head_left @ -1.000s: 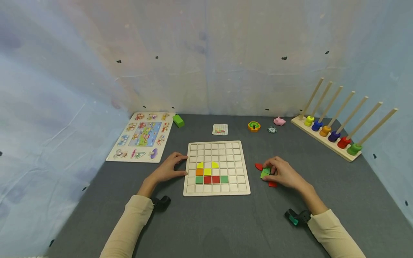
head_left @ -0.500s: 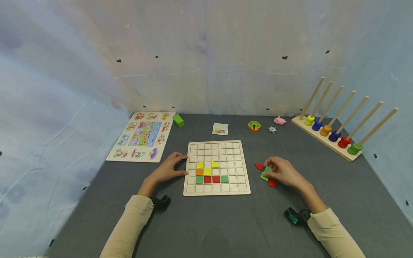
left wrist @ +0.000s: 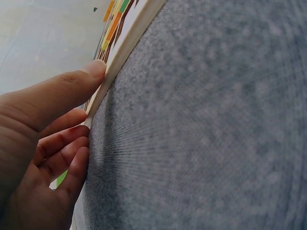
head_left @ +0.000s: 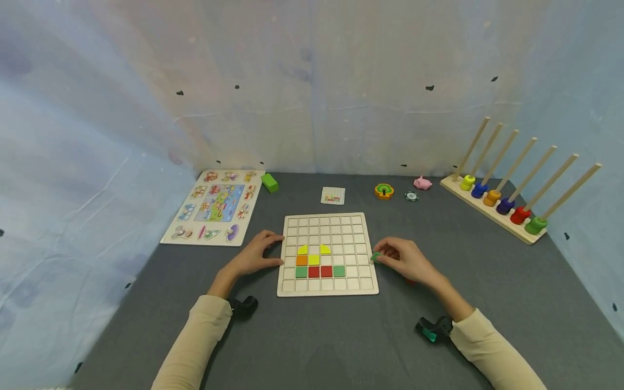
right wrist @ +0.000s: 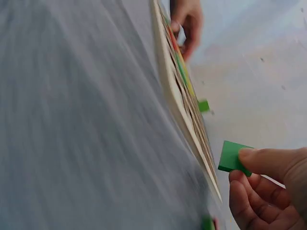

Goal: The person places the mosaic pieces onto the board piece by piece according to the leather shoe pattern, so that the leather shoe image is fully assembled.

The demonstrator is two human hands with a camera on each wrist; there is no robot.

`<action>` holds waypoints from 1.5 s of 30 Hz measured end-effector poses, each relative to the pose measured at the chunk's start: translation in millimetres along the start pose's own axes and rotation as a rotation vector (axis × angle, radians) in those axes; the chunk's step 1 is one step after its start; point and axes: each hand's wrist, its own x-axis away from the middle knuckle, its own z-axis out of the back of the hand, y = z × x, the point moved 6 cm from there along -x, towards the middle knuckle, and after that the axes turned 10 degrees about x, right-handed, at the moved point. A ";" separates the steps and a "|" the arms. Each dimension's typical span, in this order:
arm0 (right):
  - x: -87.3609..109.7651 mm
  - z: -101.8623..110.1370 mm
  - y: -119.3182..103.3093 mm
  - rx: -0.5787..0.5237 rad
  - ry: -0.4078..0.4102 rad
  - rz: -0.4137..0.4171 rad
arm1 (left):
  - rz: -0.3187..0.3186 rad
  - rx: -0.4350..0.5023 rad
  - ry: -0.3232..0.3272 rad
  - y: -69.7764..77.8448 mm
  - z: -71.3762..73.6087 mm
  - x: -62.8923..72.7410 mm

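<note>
A pale wooden grid board point(head_left: 347, 234) lies in the middle of the table in the head view. Yellow, orange, red and green tiles sit in its lower left cells. My left hand point(head_left: 253, 254) rests at the board's left edge, thumb and fingertips touching the rim, as the left wrist view also shows. Between thumb and fingers, my right hand point(head_left: 407, 261) pinches a green square tile point(right wrist: 232, 155) beside the board's right edge. A bit of a red tile point(head_left: 410, 280) shows under that hand, which hides the other loose tiles.
Behind the board lies a small patterned card point(head_left: 333, 195). At the left are a picture puzzle point(head_left: 219, 203) and a green block point(head_left: 270, 182). A tree-shaped piece point(head_left: 384, 190), poker chip point(head_left: 411, 196), pink pig point(head_left: 422, 183) and peg stand point(head_left: 492, 208) stand along the back right.
My right hand has lifted the green tile off the loose tiles and carried it left to the board's right edge. The left hand and the board have stayed put.
</note>
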 end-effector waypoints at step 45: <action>-3.6 8.2 6.0 0.187 0.039 0.034 | 0.003 0.010 -0.001 -0.7 -0.3 -0.3</action>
